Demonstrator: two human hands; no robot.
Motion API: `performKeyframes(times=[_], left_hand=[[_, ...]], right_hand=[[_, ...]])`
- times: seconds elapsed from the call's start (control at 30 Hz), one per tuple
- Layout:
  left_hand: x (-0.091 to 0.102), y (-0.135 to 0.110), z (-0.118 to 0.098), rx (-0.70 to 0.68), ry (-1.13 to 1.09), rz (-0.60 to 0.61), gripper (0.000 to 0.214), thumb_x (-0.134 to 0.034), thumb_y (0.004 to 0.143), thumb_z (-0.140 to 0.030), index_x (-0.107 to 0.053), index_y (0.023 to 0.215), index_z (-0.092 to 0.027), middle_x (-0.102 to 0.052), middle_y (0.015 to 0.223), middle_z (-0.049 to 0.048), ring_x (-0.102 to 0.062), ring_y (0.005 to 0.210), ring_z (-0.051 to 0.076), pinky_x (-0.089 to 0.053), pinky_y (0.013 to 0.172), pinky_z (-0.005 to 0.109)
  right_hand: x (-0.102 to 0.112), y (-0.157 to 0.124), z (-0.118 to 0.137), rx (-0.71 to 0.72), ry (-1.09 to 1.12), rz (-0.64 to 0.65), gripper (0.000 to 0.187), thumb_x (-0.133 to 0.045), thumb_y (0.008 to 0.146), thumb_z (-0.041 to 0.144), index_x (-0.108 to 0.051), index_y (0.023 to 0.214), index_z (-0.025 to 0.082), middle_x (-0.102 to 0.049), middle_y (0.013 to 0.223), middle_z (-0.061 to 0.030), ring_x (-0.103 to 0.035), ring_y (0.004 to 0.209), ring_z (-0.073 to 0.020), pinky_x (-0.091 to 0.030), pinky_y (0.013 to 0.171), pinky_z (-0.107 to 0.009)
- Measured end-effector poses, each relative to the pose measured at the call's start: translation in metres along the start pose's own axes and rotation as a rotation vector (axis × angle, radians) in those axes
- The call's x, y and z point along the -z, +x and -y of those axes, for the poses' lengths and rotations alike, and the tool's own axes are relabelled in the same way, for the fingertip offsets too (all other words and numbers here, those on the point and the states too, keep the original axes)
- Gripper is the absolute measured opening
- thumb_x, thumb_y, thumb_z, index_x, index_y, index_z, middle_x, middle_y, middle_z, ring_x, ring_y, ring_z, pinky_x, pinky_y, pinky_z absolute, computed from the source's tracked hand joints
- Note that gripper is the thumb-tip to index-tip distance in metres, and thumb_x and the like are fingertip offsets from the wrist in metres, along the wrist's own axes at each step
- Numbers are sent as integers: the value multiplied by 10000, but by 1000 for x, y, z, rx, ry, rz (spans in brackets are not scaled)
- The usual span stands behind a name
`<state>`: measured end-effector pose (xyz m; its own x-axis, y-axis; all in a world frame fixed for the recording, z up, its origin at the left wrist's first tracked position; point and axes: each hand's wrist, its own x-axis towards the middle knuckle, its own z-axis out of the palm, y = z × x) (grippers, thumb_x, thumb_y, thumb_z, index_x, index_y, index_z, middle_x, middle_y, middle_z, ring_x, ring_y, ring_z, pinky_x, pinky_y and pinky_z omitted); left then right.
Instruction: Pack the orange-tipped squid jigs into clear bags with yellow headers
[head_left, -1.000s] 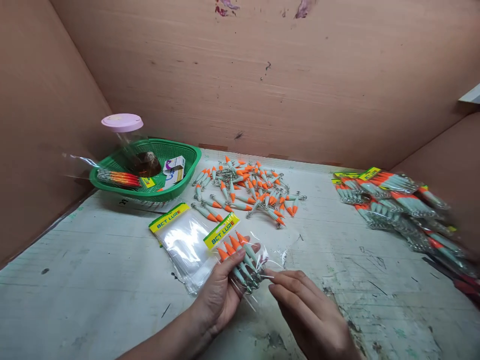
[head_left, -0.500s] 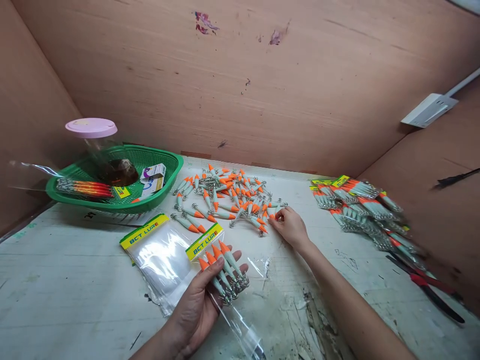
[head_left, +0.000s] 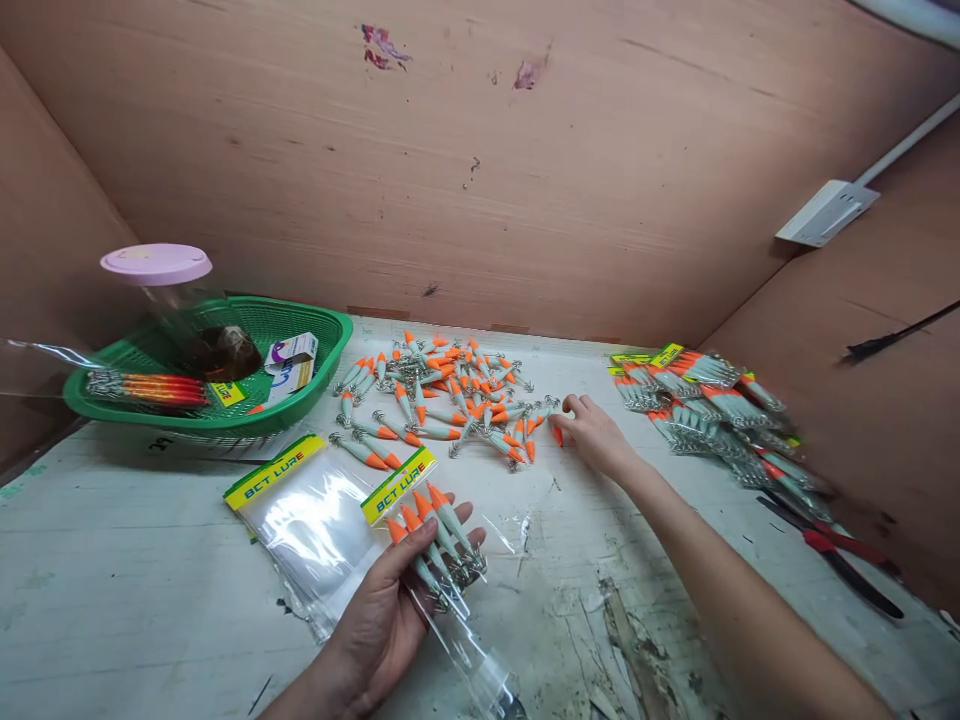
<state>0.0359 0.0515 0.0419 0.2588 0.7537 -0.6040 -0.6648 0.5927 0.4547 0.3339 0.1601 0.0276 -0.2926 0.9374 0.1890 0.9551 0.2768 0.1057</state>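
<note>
My left hand (head_left: 390,610) is closed around several pale squid jigs (head_left: 442,545) with orange tips, laid side by side with their hook crowns toward me. A clear plastic bag with a yellow BCT LURE header (head_left: 399,486) is in the same grip, its lower end trailing below the palm. My right hand (head_left: 592,435) is at the right edge of a loose jig pile (head_left: 465,395), its fingers pinched on one squid jig (head_left: 557,436), mostly hidden by the fingers. Left of my left hand lies a stack of flat BCT LURE bags (head_left: 307,520).
A green basket (head_left: 330,345) at the left holds a lidded jar (head_left: 225,350), a small box (head_left: 291,365) and packed red-orange jigs (head_left: 161,390). Packed jigs (head_left: 705,410) are heaped at the right, beside red-and-black pliers (head_left: 840,555). Wooden walls enclose the worktop.
My right hand has drawn slightly right from the pile's edge with a squid jig in its fingers. My left hand keeps its hold, and the whole view has shifted a little.
</note>
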Motion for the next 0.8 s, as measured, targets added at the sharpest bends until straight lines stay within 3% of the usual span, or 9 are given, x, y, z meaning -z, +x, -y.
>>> performKeyframes(times=[0.13, 0.3, 0.47, 0.63, 0.8], left_hand=[[-1, 1, 0, -2, 5, -2, 489, -614, 789, -148, -478, 1259, -137, -605, 1230, 154, -623, 1030, 309, -573, 810, 392], [-2, 0, -2, -4, 11, -4, 443, -597, 801, -147, -495, 1231, -126, -634, 1185, 148, -633, 1011, 305, -580, 793, 380], [-2, 0, -1, 4, 44, -17, 391, -590, 801, -134, -523, 1185, -112, -639, 1173, 156, -634, 1008, 299, -583, 786, 363], [-4, 0, -2, -12, 55, -1, 353, -587, 805, -132, -545, 1156, -114, -640, 1175, 146, -642, 995, 285, -586, 787, 347], [-3, 1, -5, -30, 40, -6, 363, -575, 814, -126, -536, 1175, -126, -654, 1151, 143, -636, 1005, 295, -584, 799, 387]], right_hand=[[5, 0, -3, 146, -41, 1, 189, -537, 900, 286, -588, 1033, 162, -594, 1086, -55, -590, 933, -166, -499, 809, -369], [10, -34, 33, 220, -10, -24, 154, -473, 899, 142, -620, 859, 117, -619, 838, -89, -543, 846, -203, -453, 741, -351], [3, -69, 74, 197, 128, -78, 233, -456, 915, 190, -576, 1097, 110, -619, 818, -93, -504, 804, -216, -447, 709, -341], [21, -86, 67, 155, 292, -95, 242, -436, 925, 208, -533, 1133, 130, -633, 873, -92, -527, 838, -201, -485, 733, -343], [38, -111, 63, 257, 342, -19, 258, -471, 885, 152, -537, 1134, 163, -603, 1025, -102, -546, 930, -188, -521, 754, -313]])
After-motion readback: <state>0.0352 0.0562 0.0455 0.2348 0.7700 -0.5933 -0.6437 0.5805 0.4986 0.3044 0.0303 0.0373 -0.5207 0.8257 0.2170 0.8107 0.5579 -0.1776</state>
